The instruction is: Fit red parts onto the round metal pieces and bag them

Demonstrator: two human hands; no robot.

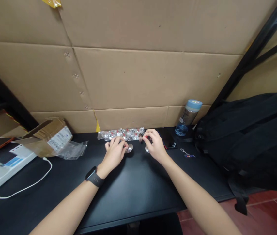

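Note:
My left hand (115, 151), with a black watch on its wrist, is closed at the thumb and fingertips beside a clear, shiny suction cup (129, 148). It appears to pinch the cup's narrow end, which the fingers partly hide. My right hand (155, 143) pinches a second suction cup (141, 138), raised on edge, with a bit of red at the fingertips. Another round clear cup (147, 149) lies on the table under that hand, partly covered. Just beyond both hands, a clear plastic pack (121, 133) holds several similar cups with red parts.
An opened cardboard box (52, 133) and clear plastic bag (73, 150) sit left, near a white cable (37, 182). Rightward are a dark phone (169, 141), water bottle (187, 119), small keychain (188, 155) and black backpack (248, 137). A cardboard wall (133, 78) backs the black table (133, 192).

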